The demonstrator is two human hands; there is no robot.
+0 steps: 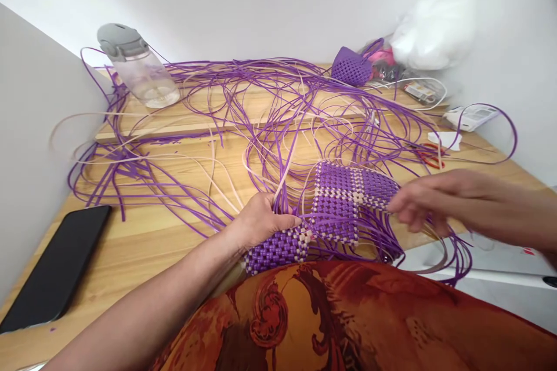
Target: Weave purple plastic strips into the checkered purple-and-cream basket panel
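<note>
A woven piece (335,203) of purple and cream plastic strips lies at the table's front edge, against my patterned orange-brown clothing. My left hand (261,220) is closed on it near its middle, thumb pressed over purple strips that stand up between thumb and fingers. Beyond the right edge of the weave is my right hand (452,200), slightly blurred, its fingers drawn together. Purple strips run across the weave toward its fingertips; what is in them, if anything, is hidden. Loose purple strips (387,243) hang between the weave and the right hand.
Long purple and cream strips (261,78) tangle across the table (174,179). A bottle (148,78) stands back left and a black phone (58,266) lies front left. At right are red-handled pliers (430,156), a small purple woven basket (350,66) and a white plastic bag (435,29).
</note>
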